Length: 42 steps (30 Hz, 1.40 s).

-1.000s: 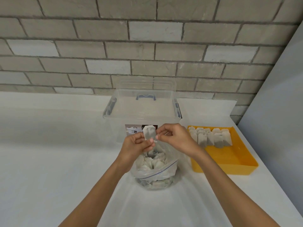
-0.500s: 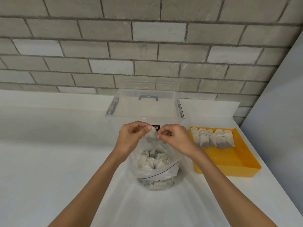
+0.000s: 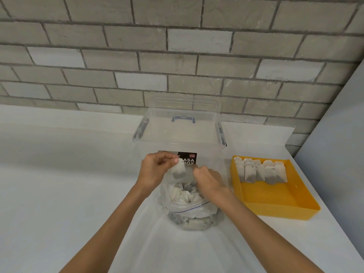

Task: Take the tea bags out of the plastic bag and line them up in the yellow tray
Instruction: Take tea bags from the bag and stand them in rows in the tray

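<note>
A clear zip plastic bag (image 3: pixel 190 212) stands open on the white counter, full of tea bags (image 3: pixel 185 196). My left hand (image 3: pixel 154 170) pinches one tea bag (image 3: pixel 178 171) by its top, just above the bag's mouth. My right hand (image 3: pixel 206 179) is over the right side of the mouth, its fingers curled on the bag's upper rim. To the right lies the yellow tray (image 3: pixel 275 198). Several tea bags (image 3: pixel 262 171) are lined up in two overlapping rows at its far end.
A large clear lidded storage box (image 3: pixel 179 134) with a dark label stands right behind the plastic bag, against the brick wall. A grey panel (image 3: pixel 334 146) closes off the right side next to the tray. White counter (image 3: pixel 69 194) stretches to the left.
Both hands held the tea bag between them before. Now only my left hand holds it, and my right hand has let go and dropped to the bag's rim.
</note>
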Available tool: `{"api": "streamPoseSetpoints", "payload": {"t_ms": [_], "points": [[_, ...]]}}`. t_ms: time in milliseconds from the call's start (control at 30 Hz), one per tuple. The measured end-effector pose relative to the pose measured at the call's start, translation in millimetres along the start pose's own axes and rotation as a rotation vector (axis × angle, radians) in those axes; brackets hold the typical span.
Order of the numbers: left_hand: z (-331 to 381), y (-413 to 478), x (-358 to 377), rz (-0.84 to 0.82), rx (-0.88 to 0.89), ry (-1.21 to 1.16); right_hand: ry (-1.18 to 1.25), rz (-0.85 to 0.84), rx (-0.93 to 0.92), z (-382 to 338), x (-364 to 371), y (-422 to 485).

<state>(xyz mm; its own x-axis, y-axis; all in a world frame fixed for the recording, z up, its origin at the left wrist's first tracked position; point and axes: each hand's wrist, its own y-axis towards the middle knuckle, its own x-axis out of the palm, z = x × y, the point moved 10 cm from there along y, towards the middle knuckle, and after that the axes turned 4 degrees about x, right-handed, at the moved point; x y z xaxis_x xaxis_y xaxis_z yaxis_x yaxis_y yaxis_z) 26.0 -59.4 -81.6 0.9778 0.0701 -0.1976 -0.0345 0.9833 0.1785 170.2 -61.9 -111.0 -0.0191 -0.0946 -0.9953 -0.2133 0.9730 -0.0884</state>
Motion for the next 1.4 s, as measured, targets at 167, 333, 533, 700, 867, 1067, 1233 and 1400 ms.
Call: {"api": "streamPoseSetpoints", "payload": {"t_ms": [167,333,533,700,867,1067,1233,1400], "points": [[-6,-1,-2,-0.023,-0.022,0.051,0.238,-0.012,-0.001,13,-2,1],[3,-1,2,-0.068,0.035,0.150,0.535,0.041,-0.068,24,-40,-3],[36,-8,44,-0.297,0.070,0.094,0.715,-0.009,-0.179,29,-92,-25],[57,-7,83,-0.387,0.134,0.081,0.763,0.030,-0.178,54,-119,-32],[57,-5,123,-0.355,-0.052,-0.302,0.991,0.187,-0.067,106,-144,-42],[47,-2,178,-0.361,-0.156,-0.418,0.886,0.254,0.053,158,-141,-50],[51,7,210,-0.407,-0.113,-0.344,0.811,0.326,0.137,193,-133,-56],[49,29,226,-0.408,0.018,-0.096,0.728,0.426,0.157,223,-131,-63]]}}
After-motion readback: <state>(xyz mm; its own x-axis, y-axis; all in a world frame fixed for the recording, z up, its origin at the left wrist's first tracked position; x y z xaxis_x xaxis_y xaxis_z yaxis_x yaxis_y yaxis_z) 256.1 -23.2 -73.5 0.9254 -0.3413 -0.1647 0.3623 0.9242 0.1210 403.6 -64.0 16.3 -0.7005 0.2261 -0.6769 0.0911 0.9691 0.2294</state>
